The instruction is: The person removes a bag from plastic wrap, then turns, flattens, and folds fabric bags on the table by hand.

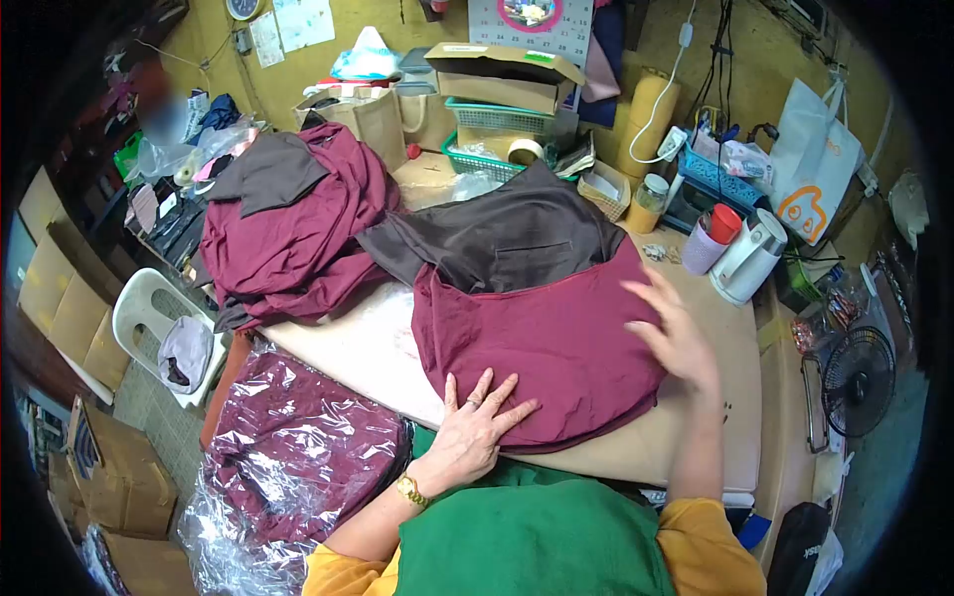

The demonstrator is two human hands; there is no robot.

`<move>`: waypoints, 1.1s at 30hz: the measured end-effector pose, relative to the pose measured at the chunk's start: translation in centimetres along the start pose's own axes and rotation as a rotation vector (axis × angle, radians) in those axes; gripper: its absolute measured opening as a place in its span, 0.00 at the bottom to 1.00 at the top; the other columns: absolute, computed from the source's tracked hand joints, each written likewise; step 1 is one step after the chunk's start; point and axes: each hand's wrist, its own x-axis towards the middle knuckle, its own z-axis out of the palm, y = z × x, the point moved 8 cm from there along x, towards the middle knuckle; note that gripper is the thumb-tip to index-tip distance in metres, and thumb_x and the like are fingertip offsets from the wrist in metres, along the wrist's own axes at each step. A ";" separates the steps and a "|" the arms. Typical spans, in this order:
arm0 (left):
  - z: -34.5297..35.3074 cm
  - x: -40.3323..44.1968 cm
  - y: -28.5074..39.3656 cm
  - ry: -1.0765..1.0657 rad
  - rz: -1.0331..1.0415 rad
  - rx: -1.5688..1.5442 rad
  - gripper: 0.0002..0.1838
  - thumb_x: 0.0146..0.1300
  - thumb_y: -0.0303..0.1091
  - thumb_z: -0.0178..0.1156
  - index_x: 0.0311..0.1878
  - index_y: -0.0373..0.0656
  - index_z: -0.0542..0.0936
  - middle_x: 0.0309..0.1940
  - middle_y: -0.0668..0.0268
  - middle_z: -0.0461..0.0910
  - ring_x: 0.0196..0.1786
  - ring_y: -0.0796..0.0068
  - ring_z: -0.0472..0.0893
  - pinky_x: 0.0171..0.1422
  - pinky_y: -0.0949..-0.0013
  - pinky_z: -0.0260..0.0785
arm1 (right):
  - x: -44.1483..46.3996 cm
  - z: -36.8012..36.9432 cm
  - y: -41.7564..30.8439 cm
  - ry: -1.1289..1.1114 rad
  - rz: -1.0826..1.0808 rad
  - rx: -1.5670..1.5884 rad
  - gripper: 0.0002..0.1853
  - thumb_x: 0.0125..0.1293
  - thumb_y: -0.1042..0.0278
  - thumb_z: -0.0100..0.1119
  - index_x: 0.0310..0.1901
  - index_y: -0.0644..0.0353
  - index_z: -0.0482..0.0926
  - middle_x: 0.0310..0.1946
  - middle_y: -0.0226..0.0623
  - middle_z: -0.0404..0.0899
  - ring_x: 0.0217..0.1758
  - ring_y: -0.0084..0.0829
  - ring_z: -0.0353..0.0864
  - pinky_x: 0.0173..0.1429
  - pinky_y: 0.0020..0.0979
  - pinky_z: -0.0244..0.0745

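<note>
A maroon garment with a dark grey upper part lies spread on the table before me, its curved lower edge toward my body. On the dark part there is a stitched rectangle like a pocket. My left hand rests flat on the maroon cloth near that lower edge, fingers spread. At the garment's right side, my right hand is held with fingers apart and grips nothing; whether it touches the cloth I cannot tell. To the left is a heaped pile of maroon and dark garments.
Maroon cloth in clear plastic lies at the table's left front. Behind are a green basket, a cardboard box, a jar and a white kettle. A white chair and cartons stand left, a fan right.
</note>
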 end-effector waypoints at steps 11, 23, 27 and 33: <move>-9.3 -0.4 -12.5 0.249 -0.215 -0.650 0.15 0.65 0.25 0.61 0.55 0.38 0.84 0.48 0.57 0.86 0.49 0.66 0.85 0.57 0.64 0.76 | 11.7 21.7 3.0 -0.208 -0.101 -0.264 0.56 0.54 0.33 0.70 0.80 0.37 0.49 0.83 0.47 0.31 0.84 0.57 0.28 0.77 0.72 0.29; -18.0 -3.9 -41.6 0.625 -0.914 0.598 0.15 0.62 0.43 0.66 0.49 0.51 0.81 0.42 0.64 0.82 0.51 0.61 0.80 0.59 0.52 0.66 | 11.7 21.9 3.3 -0.185 -0.098 -0.238 0.58 0.51 0.34 0.72 0.80 0.36 0.51 0.83 0.42 0.32 0.85 0.51 0.28 0.79 0.69 0.28; -23.4 -1.6 -34.0 1.049 -0.528 0.589 0.07 0.68 0.38 0.61 0.40 0.47 0.80 0.32 0.61 0.80 0.37 0.55 0.81 0.43 0.54 0.72 | 11.8 21.6 3.1 -0.192 -0.090 -0.235 0.57 0.51 0.34 0.72 0.80 0.37 0.52 0.83 0.44 0.33 0.85 0.52 0.29 0.79 0.69 0.28; -26.3 3.0 -12.5 0.811 0.084 0.245 0.03 0.63 0.27 0.64 0.36 0.40 0.79 0.29 0.54 0.78 0.34 0.52 0.81 0.38 0.58 0.73 | 13.1 9.5 -9.3 0.142 -0.401 0.327 0.65 0.39 0.49 0.84 0.77 0.59 0.53 0.79 0.53 0.49 0.82 0.49 0.50 0.81 0.53 0.47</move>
